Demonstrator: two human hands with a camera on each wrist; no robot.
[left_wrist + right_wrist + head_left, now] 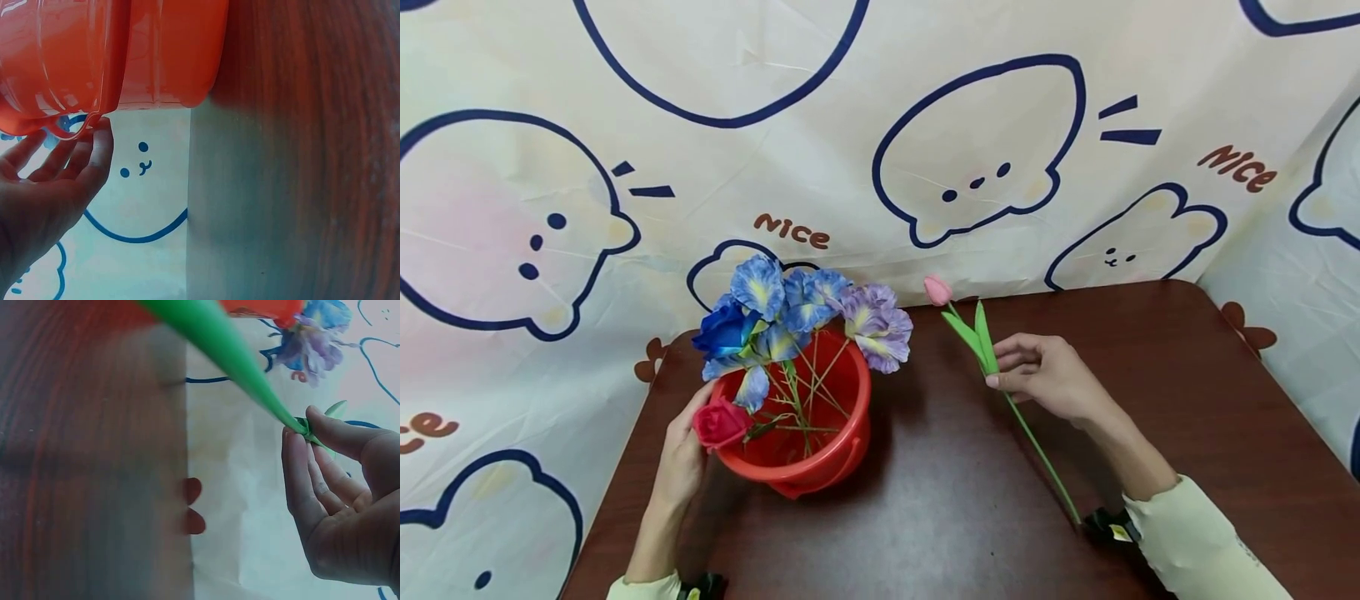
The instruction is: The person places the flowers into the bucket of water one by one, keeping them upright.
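A red plastic bucket stands on the table's left side, holding several artificial flowers. Blue and purple irises, a deep blue rose and a red rose lean over its rim. My left hand holds the bucket's left side, its fingertips at the rim and side lug in the left wrist view; the red rose partly hides it from above. To the right, my right hand pinches a pink tulip between thumb and fingers, just below its green leaves. The tulip's stem slants down toward my wrist.
The dark brown wooden table extends under both arms. Behind it hangs a pale cloth printed with cartoon outlines, meeting the table's back edge close behind the bucket.
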